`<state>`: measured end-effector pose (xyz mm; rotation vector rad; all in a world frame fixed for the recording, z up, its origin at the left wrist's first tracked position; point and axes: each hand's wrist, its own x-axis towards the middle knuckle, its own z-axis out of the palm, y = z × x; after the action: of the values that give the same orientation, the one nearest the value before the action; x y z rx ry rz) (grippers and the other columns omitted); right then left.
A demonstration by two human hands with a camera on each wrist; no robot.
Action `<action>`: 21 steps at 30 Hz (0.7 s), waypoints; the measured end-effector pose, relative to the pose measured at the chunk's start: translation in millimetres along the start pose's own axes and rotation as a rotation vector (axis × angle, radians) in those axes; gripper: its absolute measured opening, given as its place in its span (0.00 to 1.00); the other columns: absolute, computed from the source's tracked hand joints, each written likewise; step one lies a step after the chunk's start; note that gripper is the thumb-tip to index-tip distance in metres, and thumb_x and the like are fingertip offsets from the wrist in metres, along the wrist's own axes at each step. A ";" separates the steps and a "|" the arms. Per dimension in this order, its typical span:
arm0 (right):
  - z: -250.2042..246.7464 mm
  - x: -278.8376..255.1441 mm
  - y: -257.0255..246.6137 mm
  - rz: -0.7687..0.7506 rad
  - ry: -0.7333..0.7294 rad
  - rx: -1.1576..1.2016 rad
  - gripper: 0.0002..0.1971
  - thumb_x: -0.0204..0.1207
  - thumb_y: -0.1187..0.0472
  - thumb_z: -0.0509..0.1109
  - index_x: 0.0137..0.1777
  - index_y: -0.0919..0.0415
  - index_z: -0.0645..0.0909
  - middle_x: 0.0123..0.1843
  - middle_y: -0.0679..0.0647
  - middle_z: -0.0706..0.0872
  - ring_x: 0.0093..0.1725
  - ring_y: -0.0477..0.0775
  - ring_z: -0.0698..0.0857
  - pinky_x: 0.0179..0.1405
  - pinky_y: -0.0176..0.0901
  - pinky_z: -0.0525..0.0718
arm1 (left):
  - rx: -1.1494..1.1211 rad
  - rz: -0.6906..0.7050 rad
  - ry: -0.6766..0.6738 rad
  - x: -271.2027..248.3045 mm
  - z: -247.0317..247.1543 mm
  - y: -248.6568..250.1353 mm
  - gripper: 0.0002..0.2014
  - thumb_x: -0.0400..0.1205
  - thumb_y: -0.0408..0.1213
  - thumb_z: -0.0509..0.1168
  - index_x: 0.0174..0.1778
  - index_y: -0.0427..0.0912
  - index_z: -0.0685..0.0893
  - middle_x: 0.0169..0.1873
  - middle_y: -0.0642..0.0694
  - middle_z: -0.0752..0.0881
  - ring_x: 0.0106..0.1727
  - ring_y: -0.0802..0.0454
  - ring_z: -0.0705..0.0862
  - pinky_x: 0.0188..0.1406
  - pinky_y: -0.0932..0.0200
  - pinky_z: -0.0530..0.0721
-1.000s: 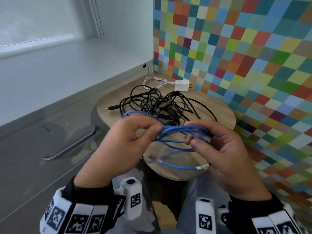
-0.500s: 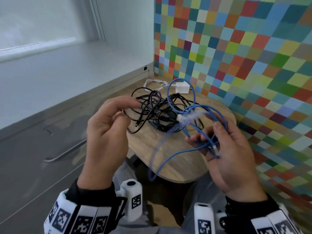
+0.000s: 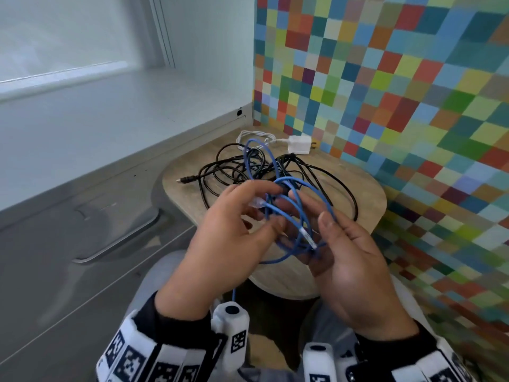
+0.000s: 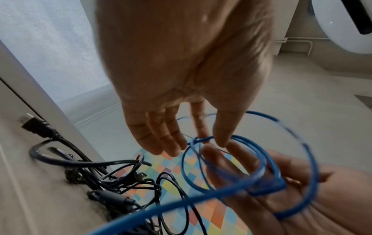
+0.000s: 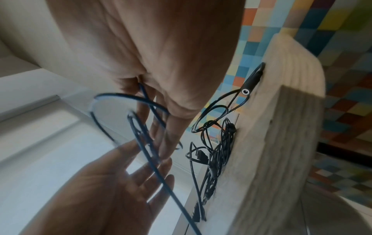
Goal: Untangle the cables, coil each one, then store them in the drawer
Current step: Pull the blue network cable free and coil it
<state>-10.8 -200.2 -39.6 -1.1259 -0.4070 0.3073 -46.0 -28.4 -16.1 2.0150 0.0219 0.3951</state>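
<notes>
The blue cable (image 3: pixel 292 213) was smeared by motion in both wrist views, and its lower run passed behind the left hand (image 3: pixel 220 244). Whether the right hand (image 3: pixel 349 257) gripped its loops could not be told. The black cables (image 3: pixel 234 166) overlapped too densely to count.

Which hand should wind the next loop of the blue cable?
Probably the left hand: its fingers look free beside the blue cable, near the clear plug. The right hand already carries the loops.
</notes>
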 end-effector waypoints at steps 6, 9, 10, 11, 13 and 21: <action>-2.8 2.1 -1.2 0.035 0.083 0.047 0.19 0.83 0.57 0.60 0.63 0.60 0.89 0.56 0.66 0.92 0.55 0.64 0.93 0.52 0.55 0.93 | -0.045 0.008 0.090 1.3 -0.9 -2.5 0.12 0.83 0.36 0.73 0.49 0.62 0.85 0.57 0.52 0.84 0.58 0.52 0.87 0.58 0.41 0.87; -7.1 7.4 -2.0 -0.006 0.185 0.042 0.18 0.85 0.58 0.59 0.64 0.64 0.86 0.49 0.66 0.91 0.56 0.66 0.91 0.59 0.60 0.92 | -0.052 -0.028 0.061 1.5 -2.7 -0.8 0.13 0.85 0.36 0.70 0.48 0.64 0.82 0.52 0.51 0.84 0.47 0.63 0.86 0.46 0.57 0.88; -11.0 9.5 -3.2 -0.021 0.220 0.039 0.17 0.88 0.60 0.58 0.64 0.65 0.85 0.48 0.67 0.91 0.58 0.68 0.91 0.63 0.63 0.90 | -0.050 -0.037 0.046 0.8 -4.0 0.2 0.13 0.86 0.36 0.68 0.48 0.63 0.81 0.46 0.49 0.85 0.35 0.65 0.82 0.34 0.64 0.82; -15.4 10.8 -5.2 -0.032 0.247 0.033 0.16 0.90 0.62 0.56 0.64 0.66 0.85 0.49 0.68 0.91 0.60 0.69 0.91 0.66 0.65 0.89 | -0.054 -0.037 0.046 0.4 -5.2 1.2 0.13 0.87 0.34 0.66 0.48 0.61 0.81 0.40 0.47 0.86 0.28 0.64 0.76 0.28 0.67 0.75; -23.6 11.9 -9.2 -0.044 0.263 0.028 0.17 0.91 0.64 0.55 0.65 0.65 0.85 0.52 0.69 0.91 0.64 0.71 0.89 0.68 0.66 0.87 | -0.099 -0.030 0.074 -0.1 -6.7 3.1 0.14 0.88 0.28 0.64 0.48 0.56 0.81 0.33 0.50 0.87 0.26 0.63 0.77 0.28 0.70 0.73; -12.4 4.5 0.7 -0.048 -0.016 -0.272 0.19 0.81 0.49 0.74 0.71 0.49 0.83 0.62 0.58 0.93 0.64 0.60 0.91 0.66 0.58 0.88 | -0.167 0.028 0.080 -2.1 1.4 9.4 0.13 0.84 0.27 0.71 0.57 0.50 0.91 0.44 0.53 0.93 0.43 0.51 0.92 0.46 0.51 0.91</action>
<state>-1.0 -207.9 -44.1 -1.3780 -0.5001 0.2234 -49.0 -34.3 -9.0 1.8359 0.0104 0.4798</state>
